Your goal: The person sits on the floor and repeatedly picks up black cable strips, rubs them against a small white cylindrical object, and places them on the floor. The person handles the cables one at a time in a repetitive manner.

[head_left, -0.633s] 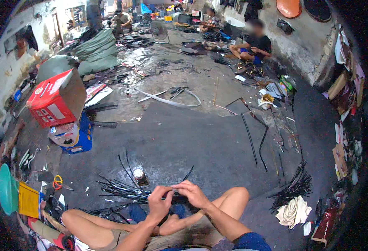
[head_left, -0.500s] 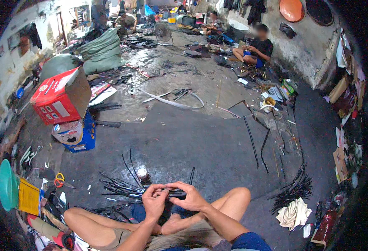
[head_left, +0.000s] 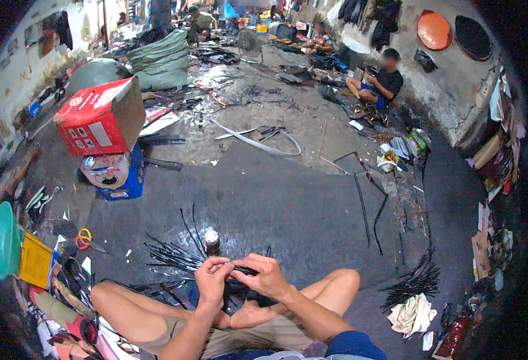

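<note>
Head view: scissors (head_left: 83,238) lie between nine and ten o'clock from the left hand (head_left: 212,281), which pinches a black strip (head_left: 244,270) toward three o'clock; the right hand (head_left: 262,278) grips it too; cream cloth (head_left: 412,315) lies beyond, at three.

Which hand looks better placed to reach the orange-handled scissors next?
Probably the left hand: the scissors lie on that side, while the right hand is farther off with a black piece in its grip.

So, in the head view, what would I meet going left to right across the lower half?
Green basin → scissors → left hand → right hand → cream cloth.
</note>
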Demonstrator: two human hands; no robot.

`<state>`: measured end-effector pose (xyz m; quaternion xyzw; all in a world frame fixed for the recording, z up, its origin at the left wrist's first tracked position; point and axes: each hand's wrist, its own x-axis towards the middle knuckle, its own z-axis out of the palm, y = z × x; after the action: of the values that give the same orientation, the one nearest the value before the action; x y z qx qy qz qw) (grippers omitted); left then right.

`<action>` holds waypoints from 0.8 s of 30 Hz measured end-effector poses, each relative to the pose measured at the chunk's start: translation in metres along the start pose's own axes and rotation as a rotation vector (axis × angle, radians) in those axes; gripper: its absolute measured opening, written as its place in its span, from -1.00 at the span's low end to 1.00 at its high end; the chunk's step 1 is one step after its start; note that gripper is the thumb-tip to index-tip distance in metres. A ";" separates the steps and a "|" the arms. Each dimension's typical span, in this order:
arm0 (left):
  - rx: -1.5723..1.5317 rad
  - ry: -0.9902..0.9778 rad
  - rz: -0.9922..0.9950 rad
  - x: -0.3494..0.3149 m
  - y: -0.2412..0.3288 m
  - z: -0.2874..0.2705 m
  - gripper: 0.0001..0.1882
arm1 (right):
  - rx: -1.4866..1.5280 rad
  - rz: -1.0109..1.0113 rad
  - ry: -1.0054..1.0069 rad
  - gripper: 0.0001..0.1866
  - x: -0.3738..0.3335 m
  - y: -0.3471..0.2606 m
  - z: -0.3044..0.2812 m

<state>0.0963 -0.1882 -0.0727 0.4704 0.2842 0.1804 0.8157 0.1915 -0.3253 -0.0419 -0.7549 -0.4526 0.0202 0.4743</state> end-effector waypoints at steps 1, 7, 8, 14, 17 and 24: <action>-0.076 -0.007 -0.034 -0.001 -0.001 0.001 -0.85 | 0.016 -0.020 0.039 -0.73 0.000 -0.001 0.001; -0.382 -0.034 -0.072 -0.013 0.007 0.006 -0.83 | 0.005 -0.104 0.152 -0.78 0.015 -0.016 0.001; -0.322 0.002 -0.063 -0.014 0.015 0.011 -0.84 | -0.005 -0.122 0.167 -0.78 0.017 -0.017 0.001; -0.219 -0.027 0.080 -0.005 0.033 0.014 -0.94 | -0.012 -0.163 0.124 -0.87 0.021 -0.033 -0.015; -0.241 0.002 0.167 0.008 0.053 -0.001 -0.94 | -0.059 -0.181 0.095 -0.85 0.019 -0.041 -0.019; -0.222 0.212 0.217 0.049 0.094 -0.077 -0.91 | -0.057 -0.086 0.040 -0.84 -0.001 -0.044 -0.020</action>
<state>0.0831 -0.0635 -0.0353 0.3836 0.2948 0.3462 0.8038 0.1711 -0.3340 0.0015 -0.7482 -0.4754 -0.0282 0.4619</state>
